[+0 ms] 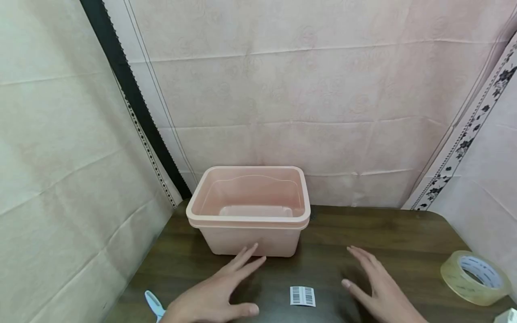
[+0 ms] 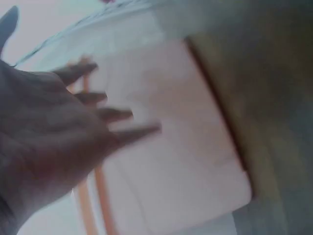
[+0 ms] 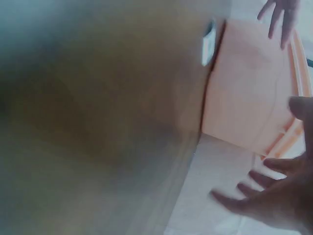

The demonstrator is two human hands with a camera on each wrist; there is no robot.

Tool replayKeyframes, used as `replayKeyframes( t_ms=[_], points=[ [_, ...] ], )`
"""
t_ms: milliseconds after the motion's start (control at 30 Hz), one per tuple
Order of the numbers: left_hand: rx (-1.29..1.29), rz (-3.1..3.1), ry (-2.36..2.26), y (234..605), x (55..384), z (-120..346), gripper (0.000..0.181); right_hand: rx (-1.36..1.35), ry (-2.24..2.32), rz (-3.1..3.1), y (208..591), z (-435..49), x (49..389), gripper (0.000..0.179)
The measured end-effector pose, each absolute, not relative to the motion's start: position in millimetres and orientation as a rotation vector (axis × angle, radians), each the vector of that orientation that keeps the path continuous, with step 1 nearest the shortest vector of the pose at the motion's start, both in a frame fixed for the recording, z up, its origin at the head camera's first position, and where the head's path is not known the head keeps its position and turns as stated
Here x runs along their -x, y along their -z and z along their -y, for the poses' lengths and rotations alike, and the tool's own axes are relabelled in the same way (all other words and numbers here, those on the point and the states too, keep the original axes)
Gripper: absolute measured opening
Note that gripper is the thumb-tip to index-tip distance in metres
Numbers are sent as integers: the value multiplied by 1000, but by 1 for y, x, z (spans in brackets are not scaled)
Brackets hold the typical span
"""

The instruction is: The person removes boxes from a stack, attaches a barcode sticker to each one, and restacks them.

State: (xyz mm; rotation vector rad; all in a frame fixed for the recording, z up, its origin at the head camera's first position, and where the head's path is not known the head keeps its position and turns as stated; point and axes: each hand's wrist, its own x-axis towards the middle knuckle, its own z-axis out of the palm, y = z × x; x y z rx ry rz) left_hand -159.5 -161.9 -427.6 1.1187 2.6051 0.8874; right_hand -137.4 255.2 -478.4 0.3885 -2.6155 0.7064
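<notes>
A pink plastic bin [image 1: 254, 237] stands upright at the back of the dark wooden table, its inside bare in the head view. My left hand [image 1: 220, 289] is spread in front of the bin, fingertips overlapping its lower front wall. My right hand [image 1: 377, 287] hovers to the right with fingers apart and holds nothing. Between the hands lies a small white barcode label [image 1: 302, 296] on the table. In the left wrist view the straight fingers of the left hand [image 2: 63, 117] show against the bin's side [image 2: 166, 127]. The right wrist view catches both hands, blurred.
A roll of clear packing tape [image 1: 475, 278] lies at the right. A light-blue handle [image 1: 154, 303] pokes out beside the left hand, and a pale box corner [image 1: 506, 316] shows at bottom right. Cloth walls [image 1: 315, 98] enclose the wooden table [image 1: 363, 224].
</notes>
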Motion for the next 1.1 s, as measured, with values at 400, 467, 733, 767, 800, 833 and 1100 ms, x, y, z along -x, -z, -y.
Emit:
replayKeyframes(
  t_ms=[400, 467, 733, 767, 800, 833, 1100],
  points=[
    [-1707, -2336, -1751, 362, 196, 233, 67, -529, -1441, 2315, 415, -245, 183, 50],
    [-1642, -2384, -1879, 357, 206, 247, 65, -542, -1512, 2289, 411, -240, 191, 50],
    [-474, -2770, -1914, 365, 252, 287, 59, -443, -1623, 2400, 398, -201, 209, 52],
    [-386, -2757, -1882, 368, 260, 290, 60, -412, -1624, 2423, 395, -196, 212, 53],
    [-322, -2728, -1863, 371, 269, 292, 63, -385, -1633, 2437, 393, -192, 214, 55],
    [-283, -2690, -1849, 375, 277, 293, 64, -359, -1651, 2448, 391, -188, 217, 57],
    [-290, -2305, -1809, 402, 333, 292, 59, -151, -1856, 2516, 378, -177, 243, 69]
  ],
)
